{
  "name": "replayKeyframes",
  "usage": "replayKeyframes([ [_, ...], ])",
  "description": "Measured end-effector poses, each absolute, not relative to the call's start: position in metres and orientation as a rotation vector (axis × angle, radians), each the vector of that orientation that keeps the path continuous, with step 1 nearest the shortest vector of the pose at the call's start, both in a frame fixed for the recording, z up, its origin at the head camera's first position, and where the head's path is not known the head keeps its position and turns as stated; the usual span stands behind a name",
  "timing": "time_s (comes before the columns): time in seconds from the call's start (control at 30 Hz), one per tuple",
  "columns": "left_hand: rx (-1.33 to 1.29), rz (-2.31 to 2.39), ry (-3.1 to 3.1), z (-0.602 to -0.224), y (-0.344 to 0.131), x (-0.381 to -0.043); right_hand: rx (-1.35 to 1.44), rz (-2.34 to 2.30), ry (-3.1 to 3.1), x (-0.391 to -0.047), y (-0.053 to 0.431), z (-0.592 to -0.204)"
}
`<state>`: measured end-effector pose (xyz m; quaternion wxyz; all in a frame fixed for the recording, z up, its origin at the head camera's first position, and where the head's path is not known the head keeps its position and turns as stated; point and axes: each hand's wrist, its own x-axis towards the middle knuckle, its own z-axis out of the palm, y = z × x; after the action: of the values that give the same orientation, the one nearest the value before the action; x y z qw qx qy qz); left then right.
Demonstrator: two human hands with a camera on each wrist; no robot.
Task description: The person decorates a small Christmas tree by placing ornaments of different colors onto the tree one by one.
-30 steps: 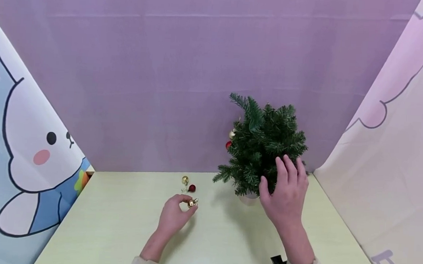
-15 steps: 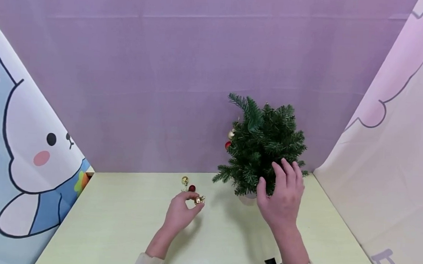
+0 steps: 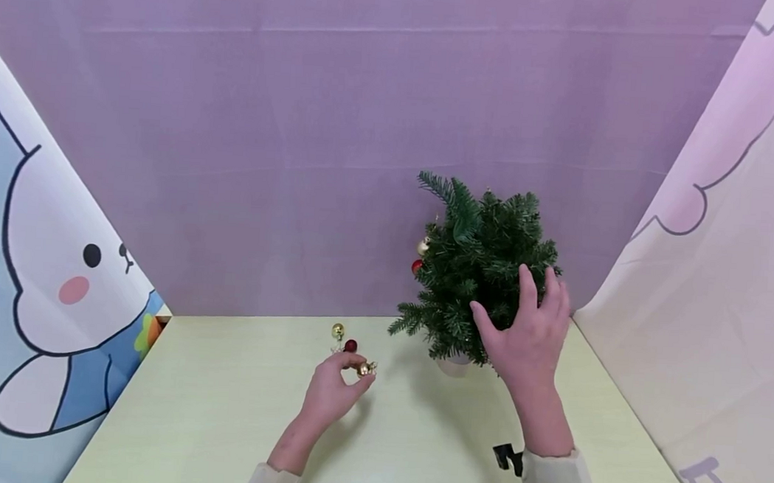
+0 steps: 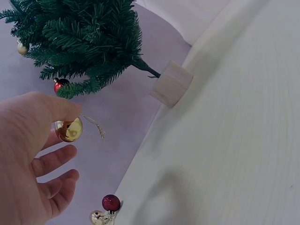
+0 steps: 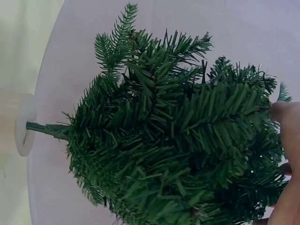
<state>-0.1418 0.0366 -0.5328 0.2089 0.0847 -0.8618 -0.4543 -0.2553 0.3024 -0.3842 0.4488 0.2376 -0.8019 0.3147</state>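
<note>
My left hand (image 3: 331, 393) pinches a shiny gold Christmas bauble (image 4: 70, 130) between thumb and forefinger, raised over the table. A thin gold hanging loop (image 4: 96, 124) dangles from it in the left wrist view. The small artificial Christmas tree (image 3: 471, 276) stands upright to the right on a round pale wooden base (image 4: 172, 84). At the tree's near right side is my right hand (image 3: 534, 339), fingers spread among the needles, with the thumb right at a branch tip in the right wrist view. Some of its fingers are hidden by the greenery.
A gold bauble (image 3: 338, 330) and a dark red bauble (image 3: 350, 346) lie on the pale table (image 3: 204, 408) beyond my left hand. On the tree's left side hang a red bauble (image 4: 60, 85) and a pale gold one (image 4: 22, 48). A purple cloth (image 3: 299, 155) closes off the back.
My left hand has moved a little right with the gold bauble. The right hand dipped slightly left, then rose along the tree and spread its fingers wider.
</note>
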Motion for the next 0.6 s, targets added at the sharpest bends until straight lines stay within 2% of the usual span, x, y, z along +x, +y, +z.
replayKeyframes([
  [0.6, 0.146, -1.263, -2.376, -0.509, 0.037, -0.154, 0.535, 0.788, -2.048, -0.265, 0.304, -0.390],
])
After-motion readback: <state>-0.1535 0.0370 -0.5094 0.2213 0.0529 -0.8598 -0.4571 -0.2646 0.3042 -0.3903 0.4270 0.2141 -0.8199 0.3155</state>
